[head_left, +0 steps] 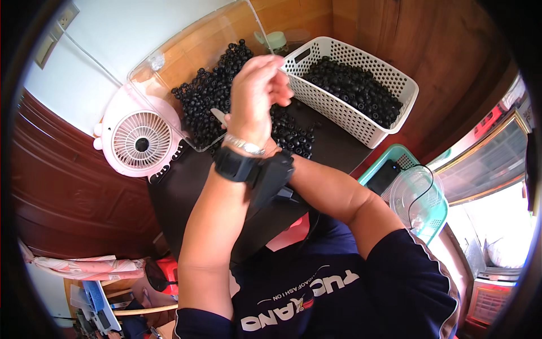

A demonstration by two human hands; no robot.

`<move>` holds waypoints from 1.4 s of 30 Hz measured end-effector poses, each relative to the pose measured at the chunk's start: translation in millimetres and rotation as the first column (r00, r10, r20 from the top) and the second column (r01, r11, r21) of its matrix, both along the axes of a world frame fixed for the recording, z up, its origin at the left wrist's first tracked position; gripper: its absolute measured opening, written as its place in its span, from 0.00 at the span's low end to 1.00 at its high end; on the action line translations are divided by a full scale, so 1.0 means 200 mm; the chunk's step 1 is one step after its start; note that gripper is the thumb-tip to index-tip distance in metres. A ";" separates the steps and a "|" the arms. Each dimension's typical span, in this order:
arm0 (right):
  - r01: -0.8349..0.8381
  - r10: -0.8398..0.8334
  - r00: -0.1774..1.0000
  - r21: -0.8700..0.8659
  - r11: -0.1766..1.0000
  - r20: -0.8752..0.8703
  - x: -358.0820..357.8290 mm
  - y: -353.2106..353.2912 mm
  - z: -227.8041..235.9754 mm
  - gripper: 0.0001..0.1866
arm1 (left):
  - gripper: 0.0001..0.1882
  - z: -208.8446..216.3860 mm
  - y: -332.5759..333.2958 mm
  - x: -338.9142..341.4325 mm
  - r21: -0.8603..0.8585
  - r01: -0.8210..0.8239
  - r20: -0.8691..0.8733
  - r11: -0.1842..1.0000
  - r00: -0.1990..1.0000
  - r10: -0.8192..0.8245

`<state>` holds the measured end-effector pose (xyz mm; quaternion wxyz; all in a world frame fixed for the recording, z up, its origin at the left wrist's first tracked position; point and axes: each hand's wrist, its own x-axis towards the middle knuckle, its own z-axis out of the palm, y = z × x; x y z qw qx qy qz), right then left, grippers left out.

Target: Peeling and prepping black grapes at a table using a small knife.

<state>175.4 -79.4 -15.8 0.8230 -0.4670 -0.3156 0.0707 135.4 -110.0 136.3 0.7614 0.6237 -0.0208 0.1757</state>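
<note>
My left hand (254, 96) is raised over the dark tabletop, a metal bracelet and a black band at its wrist. Its slightly bent, blurred fingers stand apart beside the near left corner of a white perforated basket (333, 106); nothing shows in them. Beneath that wrist crosses my right hand (272, 148), mostly hidden. At its left a fingertip shows by a pale, flat, pointed piece (218, 116); whether it is held I cannot tell. Small black ring-like pieces (206, 93) spill from a tilted clear plastic box (220, 25) onto the table. More black pieces (353, 87) lie in the basket.
A pink fan (142, 141) stands left of the box. Behind the box is a jar with a pale green lid (276, 39). At right, a teal basket (437, 217) holds a black device (384, 176) with a cable and a clear round lid (415, 195).
</note>
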 end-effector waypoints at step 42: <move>-0.591 0.539 0.792 -0.144 0.793 -0.286 -0.40 -0.09 0.18 0.14 | 0.11 -0.70 0.57 -0.74 -0.469 -0.433 -0.106 0.770 0.893 0.437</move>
